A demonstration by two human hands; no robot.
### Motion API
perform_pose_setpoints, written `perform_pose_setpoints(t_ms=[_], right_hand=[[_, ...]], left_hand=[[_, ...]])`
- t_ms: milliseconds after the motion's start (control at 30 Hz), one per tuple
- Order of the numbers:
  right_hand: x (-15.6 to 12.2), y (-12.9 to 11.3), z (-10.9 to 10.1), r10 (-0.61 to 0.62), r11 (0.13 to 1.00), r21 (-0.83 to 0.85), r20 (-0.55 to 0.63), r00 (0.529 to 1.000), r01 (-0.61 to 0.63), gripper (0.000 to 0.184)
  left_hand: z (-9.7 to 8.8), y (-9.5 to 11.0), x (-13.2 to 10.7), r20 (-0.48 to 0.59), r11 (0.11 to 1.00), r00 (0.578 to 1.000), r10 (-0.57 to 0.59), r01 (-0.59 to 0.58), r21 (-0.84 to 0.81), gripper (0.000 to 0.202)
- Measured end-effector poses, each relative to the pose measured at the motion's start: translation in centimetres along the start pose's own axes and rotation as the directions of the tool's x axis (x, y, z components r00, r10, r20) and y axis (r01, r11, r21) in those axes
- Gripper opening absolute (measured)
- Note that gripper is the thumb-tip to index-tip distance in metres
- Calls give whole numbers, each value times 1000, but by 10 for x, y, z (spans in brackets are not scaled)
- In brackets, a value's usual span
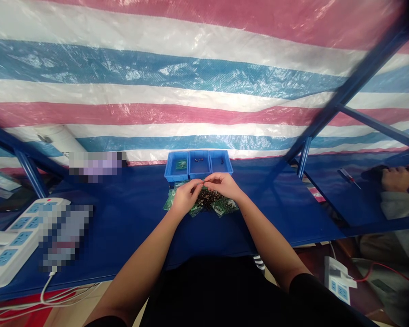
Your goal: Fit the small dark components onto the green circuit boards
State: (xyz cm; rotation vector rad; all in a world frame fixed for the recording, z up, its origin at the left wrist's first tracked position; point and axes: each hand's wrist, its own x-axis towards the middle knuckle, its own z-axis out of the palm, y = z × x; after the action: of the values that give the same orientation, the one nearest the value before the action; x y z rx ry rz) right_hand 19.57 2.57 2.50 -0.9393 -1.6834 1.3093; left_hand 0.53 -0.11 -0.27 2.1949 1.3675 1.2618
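Observation:
My left hand (187, 196) and my right hand (224, 185) meet fingertip to fingertip over the middle of the blue table. Both are closed in a pinch; whatever sits between the fingertips is too small to make out. Below them lies a heap of small dark and metallic parts (207, 200). Green circuit boards, some seemingly in clear bags, surround the heap, with one group (224, 207) under my right wrist and another (170, 200) left of my left hand. Just beyond my hands stands a blue three-compartment bin (199, 176). Its left compartment holds green pieces (181, 164); the other two hold a few small dark bits.
A white power strip (20, 231) and a blurred-out device (68, 236) with a white cable lie at the left. Blue metal frame bars (313, 118) slant up at the right. Past them, another person's hand (398, 178) is near a screwdriver-like tool (349, 178). Striped sheeting (191, 100) hangs behind.

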Motion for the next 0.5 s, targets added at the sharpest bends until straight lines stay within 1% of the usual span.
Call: perform_pose_setpoints(t_ms=[133, 267, 500], right_hand=[[-1, 0, 1, -7, 1000, 1, 5, 1000, 7, 36], [-1, -2, 1, -7, 1000, -21, -1, 1000, 7, 35], [0, 1, -1, -8, 1000, -13, -1, 1000, 8, 35]], left_hand=[[0, 0, 0, 29, 999, 999, -36, 36, -5, 24], [1, 0, -1, 36, 998, 998, -59, 60, -13, 22], [1, -1, 0, 20, 1000, 1000, -10, 10, -7, 24]])
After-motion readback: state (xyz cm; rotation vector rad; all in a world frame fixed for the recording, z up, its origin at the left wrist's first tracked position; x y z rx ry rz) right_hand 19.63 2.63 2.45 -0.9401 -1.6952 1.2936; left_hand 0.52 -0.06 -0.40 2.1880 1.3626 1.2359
